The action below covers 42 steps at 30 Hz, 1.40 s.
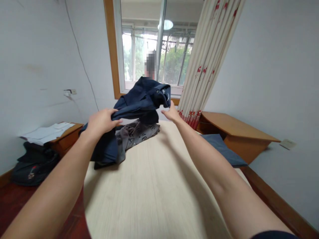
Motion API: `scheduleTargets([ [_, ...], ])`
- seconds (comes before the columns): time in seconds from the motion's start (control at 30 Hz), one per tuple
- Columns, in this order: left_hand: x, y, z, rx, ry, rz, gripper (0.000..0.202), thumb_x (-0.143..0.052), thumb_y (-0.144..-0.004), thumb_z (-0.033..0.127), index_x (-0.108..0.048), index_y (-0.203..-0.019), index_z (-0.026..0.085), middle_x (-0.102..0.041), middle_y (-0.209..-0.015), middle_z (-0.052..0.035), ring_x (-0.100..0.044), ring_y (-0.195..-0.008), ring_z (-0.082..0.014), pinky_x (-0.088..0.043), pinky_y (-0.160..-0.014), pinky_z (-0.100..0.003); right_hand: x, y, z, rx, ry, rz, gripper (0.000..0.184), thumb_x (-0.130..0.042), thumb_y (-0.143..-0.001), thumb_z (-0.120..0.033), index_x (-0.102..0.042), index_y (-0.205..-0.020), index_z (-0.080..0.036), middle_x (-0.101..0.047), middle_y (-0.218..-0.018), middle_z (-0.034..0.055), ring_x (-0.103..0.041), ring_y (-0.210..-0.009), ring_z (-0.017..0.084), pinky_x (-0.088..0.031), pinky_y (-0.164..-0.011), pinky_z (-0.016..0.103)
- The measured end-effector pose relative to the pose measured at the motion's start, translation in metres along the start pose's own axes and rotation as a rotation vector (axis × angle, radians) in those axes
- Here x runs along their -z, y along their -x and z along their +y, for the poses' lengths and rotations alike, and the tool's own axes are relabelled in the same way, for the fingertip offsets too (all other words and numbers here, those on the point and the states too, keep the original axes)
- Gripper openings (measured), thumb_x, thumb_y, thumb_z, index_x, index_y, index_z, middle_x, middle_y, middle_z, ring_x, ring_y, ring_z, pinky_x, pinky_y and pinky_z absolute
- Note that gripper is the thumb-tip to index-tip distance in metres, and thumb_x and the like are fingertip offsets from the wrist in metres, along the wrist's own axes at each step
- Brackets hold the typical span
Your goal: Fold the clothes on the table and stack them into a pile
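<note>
A dark navy garment point(142, 94) is spread in the air over the far part of the table, with small white marks near its right end. My left hand point(106, 120) is closed round its lower left edge. At the right end, my right hand point(171, 112) meets the garment's edge with the fingertips, its thumb pointing left; part of the grip is hard to see. Beneath lie a grey garment with black printing point(137, 134) and a heap of dark navy cloth point(104, 149) at the table's left side.
The pale round-edged table point(149, 189) fills the middle. Folded blue-grey cloth point(221, 149) lies at its right edge beside a wooden desk point(236, 124). Papers point(47, 131) and a black bag point(35, 164) are at left. A person's blurred head point(151, 64) shows before the window.
</note>
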<state>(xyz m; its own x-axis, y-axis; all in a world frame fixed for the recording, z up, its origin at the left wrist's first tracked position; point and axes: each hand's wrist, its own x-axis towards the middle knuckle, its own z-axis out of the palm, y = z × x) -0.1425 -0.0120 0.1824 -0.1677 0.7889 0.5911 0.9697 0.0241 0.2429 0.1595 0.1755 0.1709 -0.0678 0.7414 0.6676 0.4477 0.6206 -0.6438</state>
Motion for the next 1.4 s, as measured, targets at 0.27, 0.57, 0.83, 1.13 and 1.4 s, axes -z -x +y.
scheduleTargets([
  [0.27,-0.067,0.023,0.005,-0.072,-0.221,-0.426,0.056,-0.062,-0.08,0.054,-0.064,-0.128,0.025,-0.06,-0.135,-0.0151,-0.058,-0.121,-0.0377,-0.051,-0.094,-0.047,0.036,0.128,0.067,-0.157,0.522,-0.382,0.073,-0.072,-0.075,-0.032,-0.048,-0.142,-0.013,-0.052,-0.143,0.0192,-0.051,-0.13,0.03,-0.038,-0.11,0.043],
  [0.57,-0.115,0.065,0.103,-0.391,-0.025,-0.434,0.041,-0.054,-0.089,0.049,-0.07,-0.114,0.02,-0.067,-0.124,-0.0124,-0.062,-0.114,-0.0327,-0.051,-0.093,-0.044,0.155,0.215,0.112,-0.515,0.912,0.011,0.051,-0.059,-0.084,-0.034,-0.059,-0.13,-0.013,-0.055,-0.138,0.0191,-0.048,-0.13,0.035,-0.028,-0.111,0.058],
  [0.83,-0.167,0.127,0.101,-0.399,0.004,-0.583,0.054,-0.04,-0.096,0.052,-0.057,-0.137,0.02,-0.048,-0.15,-0.0156,-0.044,-0.137,-0.0316,-0.039,-0.107,-0.05,0.167,0.235,0.132,-0.58,0.95,0.122,0.051,-0.061,-0.081,-0.027,-0.058,-0.13,-0.013,-0.055,-0.137,0.018,-0.045,-0.13,0.032,-0.022,-0.112,0.053],
  [1.13,-0.151,0.122,0.093,-0.309,-0.059,-1.061,0.081,-0.021,-0.094,0.066,-0.013,-0.16,0.019,0.003,-0.164,-0.0101,0.001,-0.152,-0.0339,-0.011,-0.116,-0.066,0.184,0.231,0.137,-0.655,0.924,0.194,0.03,-0.046,-0.094,-0.022,-0.071,-0.11,-0.021,-0.066,-0.117,0.0125,-0.055,-0.109,0.029,-0.034,-0.093,0.044],
  [1.4,-0.167,0.121,0.065,-0.395,0.237,-0.841,0.068,-0.021,-0.097,0.063,-0.046,-0.148,0.024,-0.023,-0.163,-0.0107,-0.014,-0.152,-0.0314,-0.007,-0.118,-0.062,0.18,0.232,0.138,-0.621,0.94,0.22,0.029,-0.063,-0.084,-0.031,-0.068,-0.109,-0.018,-0.062,-0.116,0.0152,-0.051,-0.109,0.032,-0.034,-0.091,0.044],
])
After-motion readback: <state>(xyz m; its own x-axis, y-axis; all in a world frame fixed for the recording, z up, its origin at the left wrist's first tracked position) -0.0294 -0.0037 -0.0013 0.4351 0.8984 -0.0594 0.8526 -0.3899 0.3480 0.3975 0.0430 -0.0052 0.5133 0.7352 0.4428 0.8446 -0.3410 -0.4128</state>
